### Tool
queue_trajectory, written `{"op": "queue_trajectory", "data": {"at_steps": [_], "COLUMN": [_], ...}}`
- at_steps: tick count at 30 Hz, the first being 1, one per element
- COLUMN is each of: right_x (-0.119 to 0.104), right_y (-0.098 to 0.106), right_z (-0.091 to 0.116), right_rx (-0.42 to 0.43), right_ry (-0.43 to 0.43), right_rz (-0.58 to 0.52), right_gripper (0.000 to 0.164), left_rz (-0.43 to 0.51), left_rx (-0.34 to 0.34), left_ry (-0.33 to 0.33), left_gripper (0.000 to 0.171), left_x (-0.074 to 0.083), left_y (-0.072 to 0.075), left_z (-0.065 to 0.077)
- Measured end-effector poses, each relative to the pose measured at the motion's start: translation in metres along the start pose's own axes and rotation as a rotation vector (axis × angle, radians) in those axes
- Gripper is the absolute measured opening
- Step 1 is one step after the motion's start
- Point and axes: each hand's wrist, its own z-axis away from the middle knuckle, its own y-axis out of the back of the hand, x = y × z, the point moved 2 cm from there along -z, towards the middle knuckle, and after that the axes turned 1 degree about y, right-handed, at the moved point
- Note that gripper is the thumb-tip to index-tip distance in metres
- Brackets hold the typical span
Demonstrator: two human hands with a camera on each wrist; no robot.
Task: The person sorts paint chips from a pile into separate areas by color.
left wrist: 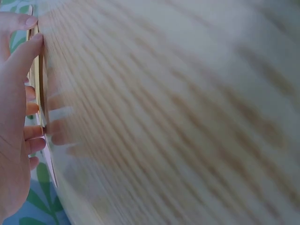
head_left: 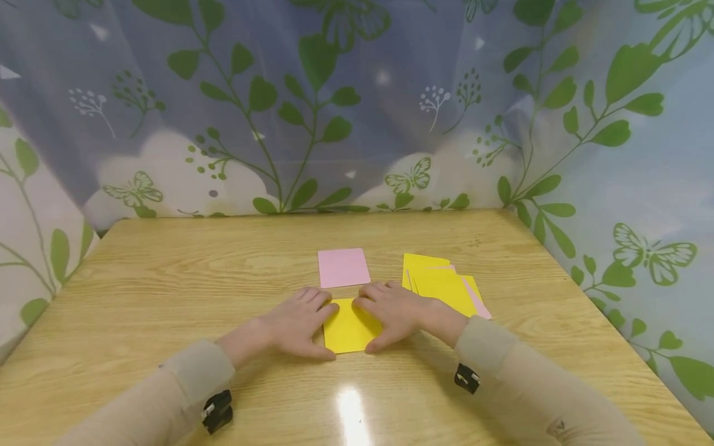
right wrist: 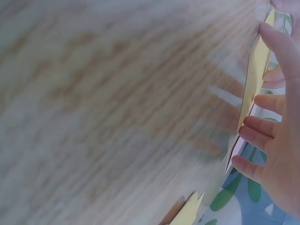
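A yellow square sheet [head_left: 347,331] lies on the wooden table between my two hands. My left hand [head_left: 295,322] rests at its left edge, thumb by the near corner and fingers by the far one. At the opposite edge, my right hand [head_left: 395,313] touches the sheet with thumb and fingers spread, partly covering it. In the right wrist view the yellow sheet [right wrist: 257,65] appears edge-on, beside the right hand's fairly straight fingers [right wrist: 260,126]. The left wrist view shows the left thumb [left wrist: 28,54] against the sheet's edge. Just beyond the hands lies a pink square sheet [head_left: 343,267].
To the right, a loose pile of yellow sheets [head_left: 446,291] with some pink edges lies near the right wrist. The wooden table [head_left: 195,266] meets a leaf-patterned curtain [head_left: 362,124] at the back and sides. Glare shows at the table's front.
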Motion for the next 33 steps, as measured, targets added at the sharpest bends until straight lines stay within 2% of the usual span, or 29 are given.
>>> {"op": "queue_trajectory", "data": {"at_steps": [7, 15, 23, 28, 33], "right_x": [-0.001, 0.005, 0.031, 0.049, 0.065], "right_y": [0.0, 0.009, 0.007, 0.006, 0.002], "right_z": [0.004, 0.018, 0.044, 0.063, 0.081], "right_rx": [0.022, 0.044, 0.159, 0.22, 0.251], "right_ry": [0.01, -0.073, -0.116, -0.162, -0.192], "right_rz": [0.023, -0.021, -0.061, -0.097, -0.132], "right_gripper": [0.08, 0.078, 0.066, 0.063, 0.066], "left_rz": [-0.016, -0.064, -0.126, -0.112, -0.095], "left_rx": [0.02, 0.09, 0.142, 0.106, 0.089], "left_ry": [-0.006, -0.005, -0.019, 0.002, 0.008], "left_gripper": [0.081, 0.076, 0.066, 0.064, 0.064], "left_x": [-0.001, 0.002, 0.012, 0.022, 0.031], "left_y": [0.0, 0.008, 0.02, 0.029, 0.031], "left_z": [-0.003, -0.018, -0.047, -0.067, -0.085]}}
